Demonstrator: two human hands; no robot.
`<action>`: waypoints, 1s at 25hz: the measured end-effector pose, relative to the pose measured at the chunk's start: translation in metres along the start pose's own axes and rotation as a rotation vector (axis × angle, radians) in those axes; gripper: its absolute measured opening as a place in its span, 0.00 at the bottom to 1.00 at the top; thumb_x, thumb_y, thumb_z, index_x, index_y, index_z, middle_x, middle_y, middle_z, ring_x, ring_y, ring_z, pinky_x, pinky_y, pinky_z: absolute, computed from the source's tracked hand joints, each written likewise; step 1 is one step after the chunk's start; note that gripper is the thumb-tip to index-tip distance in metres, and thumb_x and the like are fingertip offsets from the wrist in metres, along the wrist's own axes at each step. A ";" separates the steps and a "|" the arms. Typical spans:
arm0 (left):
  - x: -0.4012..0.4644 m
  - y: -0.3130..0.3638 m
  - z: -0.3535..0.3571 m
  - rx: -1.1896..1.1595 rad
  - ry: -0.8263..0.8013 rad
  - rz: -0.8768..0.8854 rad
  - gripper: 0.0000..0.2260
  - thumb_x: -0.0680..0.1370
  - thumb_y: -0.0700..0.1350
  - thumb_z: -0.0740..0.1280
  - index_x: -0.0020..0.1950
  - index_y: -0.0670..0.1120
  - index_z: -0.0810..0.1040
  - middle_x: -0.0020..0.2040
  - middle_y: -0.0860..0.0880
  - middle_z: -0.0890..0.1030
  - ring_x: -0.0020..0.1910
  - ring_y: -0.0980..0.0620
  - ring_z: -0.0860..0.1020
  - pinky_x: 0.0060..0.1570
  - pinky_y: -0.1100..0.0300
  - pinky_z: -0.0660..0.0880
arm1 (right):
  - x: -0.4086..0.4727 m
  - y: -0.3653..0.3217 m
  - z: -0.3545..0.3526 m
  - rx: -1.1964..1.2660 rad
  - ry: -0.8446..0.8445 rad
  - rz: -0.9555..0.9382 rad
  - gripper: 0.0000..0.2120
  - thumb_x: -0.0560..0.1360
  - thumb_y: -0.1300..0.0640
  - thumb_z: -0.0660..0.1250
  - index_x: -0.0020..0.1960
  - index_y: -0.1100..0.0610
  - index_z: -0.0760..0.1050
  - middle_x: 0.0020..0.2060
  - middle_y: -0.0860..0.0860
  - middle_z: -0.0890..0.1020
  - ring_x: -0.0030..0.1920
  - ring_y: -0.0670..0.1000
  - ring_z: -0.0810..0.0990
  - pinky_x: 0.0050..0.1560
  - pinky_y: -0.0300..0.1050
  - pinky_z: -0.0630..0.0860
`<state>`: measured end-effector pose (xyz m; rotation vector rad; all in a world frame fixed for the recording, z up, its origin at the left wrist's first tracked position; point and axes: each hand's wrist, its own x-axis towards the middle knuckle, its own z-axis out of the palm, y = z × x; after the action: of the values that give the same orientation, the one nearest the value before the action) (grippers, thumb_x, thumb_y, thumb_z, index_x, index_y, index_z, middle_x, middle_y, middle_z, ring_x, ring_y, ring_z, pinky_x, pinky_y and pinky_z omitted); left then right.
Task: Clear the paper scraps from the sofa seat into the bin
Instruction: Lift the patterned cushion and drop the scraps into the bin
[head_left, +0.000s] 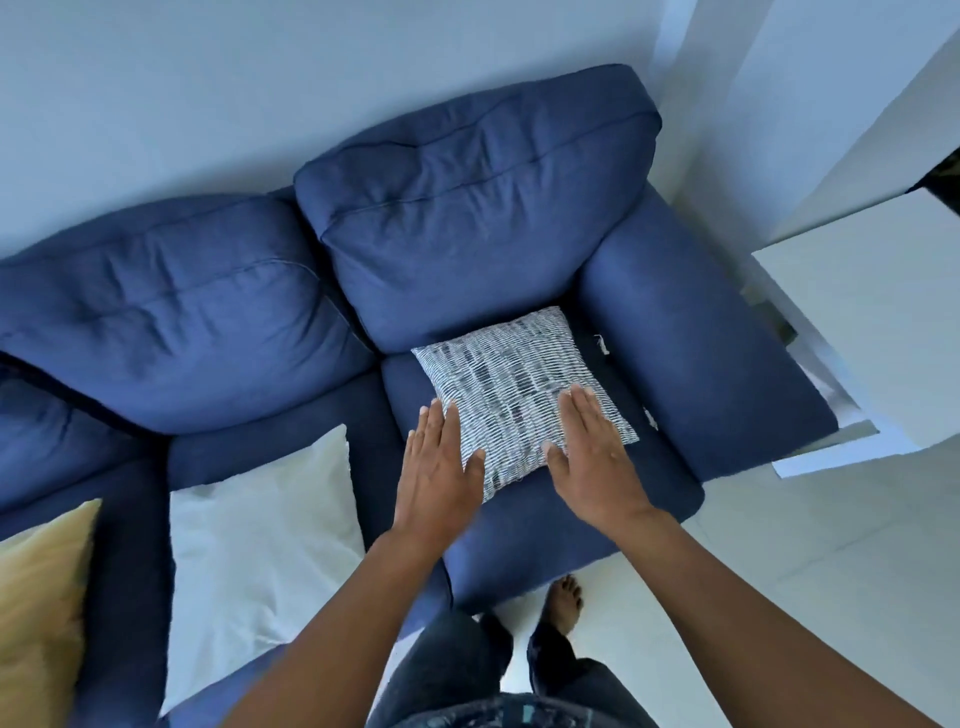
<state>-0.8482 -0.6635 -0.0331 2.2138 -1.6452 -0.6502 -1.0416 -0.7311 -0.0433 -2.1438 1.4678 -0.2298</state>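
As seen from the head camera, looking down on the right end of the sofa:

Sofa seat (545, 525): dark blue cushion, carrying a patterned pillow near the armrest.

Patterned pillow (514, 384): grey-and-white weave, lying flat and turned diagonally, its far corner against the back cushion (467, 208).

Left hand (441, 462): flat, fingers extended and close together, palm down on the pillow's left edge; gripping nothing.

Right hand (592, 457): flat likewise, palm down on the pillow's near-right part; gripping nothing.

Paper scraps: one small white scrap (601, 344) in the crease between seat and armrest (691, 353), beyond the pillow; a second scrap (650, 417) lower in the same crease, just beside the pillow's right corner.

White pillow (260, 561): lying on the neighbouring seat, to the left of the hands.

Yellow pillow (41, 597): at the left edge, partly cut off.

Floor (779, 571): pale tiles; a bare foot (563, 603) stands close to the sofa front.

White cabinet (872, 322): right of the armrest.
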 end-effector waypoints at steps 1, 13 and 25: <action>0.005 -0.002 0.004 0.003 -0.008 -0.023 0.30 0.83 0.50 0.59 0.81 0.42 0.51 0.82 0.43 0.49 0.81 0.46 0.47 0.77 0.53 0.46 | 0.011 0.001 0.001 0.000 -0.012 -0.007 0.31 0.82 0.55 0.61 0.80 0.61 0.52 0.80 0.57 0.53 0.81 0.56 0.48 0.79 0.58 0.53; 0.092 -0.040 0.044 -0.123 -0.026 -0.229 0.30 0.82 0.51 0.63 0.80 0.43 0.56 0.81 0.42 0.53 0.79 0.43 0.57 0.73 0.49 0.61 | 0.111 0.027 0.025 -0.029 -0.173 0.038 0.32 0.83 0.51 0.59 0.81 0.58 0.49 0.81 0.53 0.50 0.81 0.50 0.47 0.80 0.50 0.52; 0.201 -0.093 0.185 -0.095 -0.116 -0.425 0.27 0.79 0.52 0.66 0.75 0.45 0.64 0.76 0.42 0.64 0.69 0.37 0.69 0.58 0.40 0.75 | 0.248 0.130 0.162 -0.247 -0.382 -0.123 0.29 0.83 0.45 0.56 0.80 0.56 0.54 0.81 0.58 0.52 0.81 0.58 0.49 0.78 0.62 0.52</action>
<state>-0.8216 -0.8241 -0.2722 2.5147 -1.1636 -0.9562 -0.9812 -0.9388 -0.2839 -2.3128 1.1946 0.3193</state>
